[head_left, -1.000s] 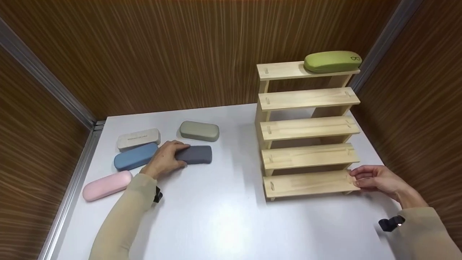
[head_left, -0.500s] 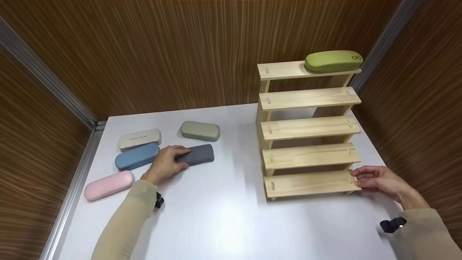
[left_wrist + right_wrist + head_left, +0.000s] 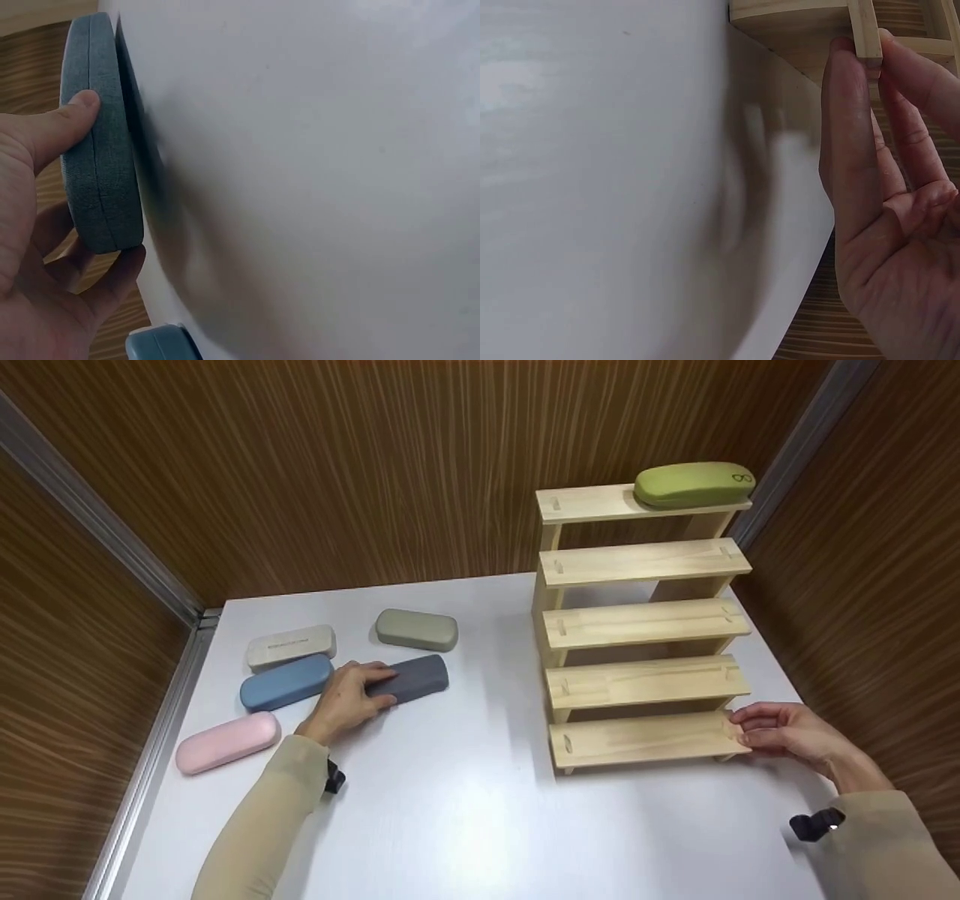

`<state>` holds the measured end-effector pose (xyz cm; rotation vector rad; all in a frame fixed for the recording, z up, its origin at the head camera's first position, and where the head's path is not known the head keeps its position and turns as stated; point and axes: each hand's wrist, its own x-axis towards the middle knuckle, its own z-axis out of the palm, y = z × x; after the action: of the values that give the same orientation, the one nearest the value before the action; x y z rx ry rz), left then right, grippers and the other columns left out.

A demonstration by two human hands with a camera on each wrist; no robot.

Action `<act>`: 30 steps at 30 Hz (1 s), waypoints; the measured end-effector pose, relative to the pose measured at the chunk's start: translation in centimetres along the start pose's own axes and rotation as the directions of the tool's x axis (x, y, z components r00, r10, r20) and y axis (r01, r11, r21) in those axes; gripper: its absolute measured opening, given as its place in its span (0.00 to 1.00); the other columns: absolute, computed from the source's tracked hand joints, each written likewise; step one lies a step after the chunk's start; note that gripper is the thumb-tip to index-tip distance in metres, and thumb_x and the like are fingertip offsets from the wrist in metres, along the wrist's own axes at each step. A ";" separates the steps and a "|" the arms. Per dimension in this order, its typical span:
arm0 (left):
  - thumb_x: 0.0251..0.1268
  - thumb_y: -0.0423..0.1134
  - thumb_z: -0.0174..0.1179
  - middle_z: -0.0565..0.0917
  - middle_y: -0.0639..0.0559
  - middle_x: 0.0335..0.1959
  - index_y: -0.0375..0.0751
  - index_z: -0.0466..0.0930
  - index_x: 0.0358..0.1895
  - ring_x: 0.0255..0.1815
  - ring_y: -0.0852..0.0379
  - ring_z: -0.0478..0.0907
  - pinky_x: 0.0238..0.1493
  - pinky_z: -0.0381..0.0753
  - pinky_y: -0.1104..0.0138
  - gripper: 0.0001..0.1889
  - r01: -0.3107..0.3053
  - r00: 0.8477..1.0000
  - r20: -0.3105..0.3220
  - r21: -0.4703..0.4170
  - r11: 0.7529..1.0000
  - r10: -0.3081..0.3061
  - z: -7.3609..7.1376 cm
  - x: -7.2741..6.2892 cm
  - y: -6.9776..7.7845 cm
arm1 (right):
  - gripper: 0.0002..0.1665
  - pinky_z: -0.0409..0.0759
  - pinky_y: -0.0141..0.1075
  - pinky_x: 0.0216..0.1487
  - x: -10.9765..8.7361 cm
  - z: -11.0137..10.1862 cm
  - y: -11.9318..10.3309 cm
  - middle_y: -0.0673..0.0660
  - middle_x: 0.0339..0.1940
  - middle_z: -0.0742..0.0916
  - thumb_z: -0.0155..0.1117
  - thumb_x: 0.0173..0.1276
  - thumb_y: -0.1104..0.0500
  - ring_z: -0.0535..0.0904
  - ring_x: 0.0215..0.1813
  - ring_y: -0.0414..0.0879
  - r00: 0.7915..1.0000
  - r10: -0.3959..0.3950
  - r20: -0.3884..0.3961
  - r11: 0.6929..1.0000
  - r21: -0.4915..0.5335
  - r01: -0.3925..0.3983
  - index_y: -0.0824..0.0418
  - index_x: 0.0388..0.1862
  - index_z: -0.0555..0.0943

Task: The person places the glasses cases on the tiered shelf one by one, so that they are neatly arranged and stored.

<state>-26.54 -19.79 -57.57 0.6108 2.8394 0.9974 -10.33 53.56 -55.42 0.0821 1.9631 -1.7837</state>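
My left hand [image 3: 346, 699] grips the near end of a dark grey glasses case [image 3: 420, 678], thumb on one long side and fingers on the other. In the left wrist view the grey case [image 3: 101, 172] stands a little off the white surface, with a shadow beside it. My right hand [image 3: 799, 739] pinches the right end of the lowest board [image 3: 645, 740] of a stepped wooden shelf rack. The right wrist view shows thumb and fingertips around that board's end [image 3: 866, 37]. A green glasses case [image 3: 691, 484] lies at the right of the top board.
Left of my left hand lie a blue case [image 3: 285, 682], a whitish case [image 3: 291, 646] with printed text and a pink case [image 3: 227, 742]. Beyond it is an olive-grey case [image 3: 416, 629]. Wood-grain panels [image 3: 375, 472] enclose the white table [image 3: 450, 825].
The far end of the grey case has turned slightly away from me and risen a little in my left hand. My right hand stays on the board.
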 end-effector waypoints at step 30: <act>0.67 0.44 0.80 0.92 0.41 0.67 0.49 0.92 0.66 0.58 0.39 0.86 0.61 0.81 0.45 0.24 -0.081 0.990 -0.111 0.026 0.996 0.083 -4.4 3.5 4.9 | 0.25 0.93 0.31 0.48 0.0 -0.2 0.2 0.44 0.46 0.96 0.62 0.79 0.76 0.93 0.47 0.36 1.000 -0.020 0.010 1.000 0.015 0.020 0.49 0.55 0.93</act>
<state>-28.90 -17.54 -50.82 0.7001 2.9482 1.0472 -10.34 53.77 -55.59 0.0585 1.9498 -1.8085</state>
